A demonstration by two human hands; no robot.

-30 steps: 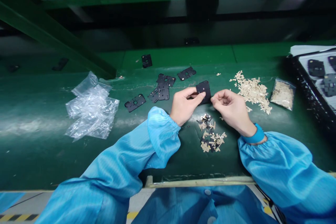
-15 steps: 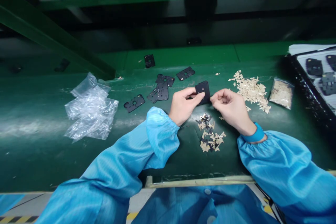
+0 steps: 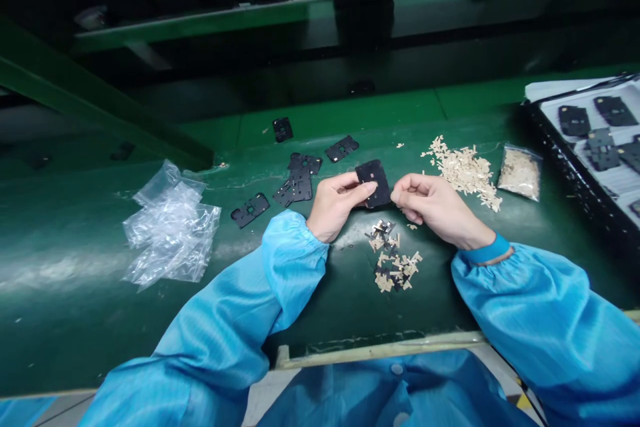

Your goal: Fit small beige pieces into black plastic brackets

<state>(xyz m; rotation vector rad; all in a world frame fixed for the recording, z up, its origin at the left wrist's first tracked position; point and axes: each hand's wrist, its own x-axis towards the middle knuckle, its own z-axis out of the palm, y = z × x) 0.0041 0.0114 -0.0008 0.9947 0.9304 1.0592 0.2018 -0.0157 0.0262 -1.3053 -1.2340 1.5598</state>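
My left hand [image 3: 334, 207] grips a thin black plastic plate [image 3: 373, 181] with small holes, thumb on its face, held above the green bench. Close to the plate's right edge, my right hand [image 3: 434, 205] has its thumb and index finger pinched together; what they hold, if anything, is too small to make out. Below the hands lies a small mixed pile of beige and dark pieces [image 3: 397, 271]. Beyond my right hand spreads a heap of small beige pieces [image 3: 465, 170]. Several more black plates [image 3: 301, 183] lie left of my left hand, some overlapping.
Crumpled clear plastic bags [image 3: 173, 227] lie at the left. A filled zip bag [image 3: 520, 172] of beige pieces sits right of the heap. At the far right stands a black-rimmed tray [image 3: 555, 147] with black plates. A green post [image 3: 100, 87] slants down at the left.
The black plate is turned and tilted differently in my left hand. My right hand stays pinched near its edge. The whole view has shifted slightly.
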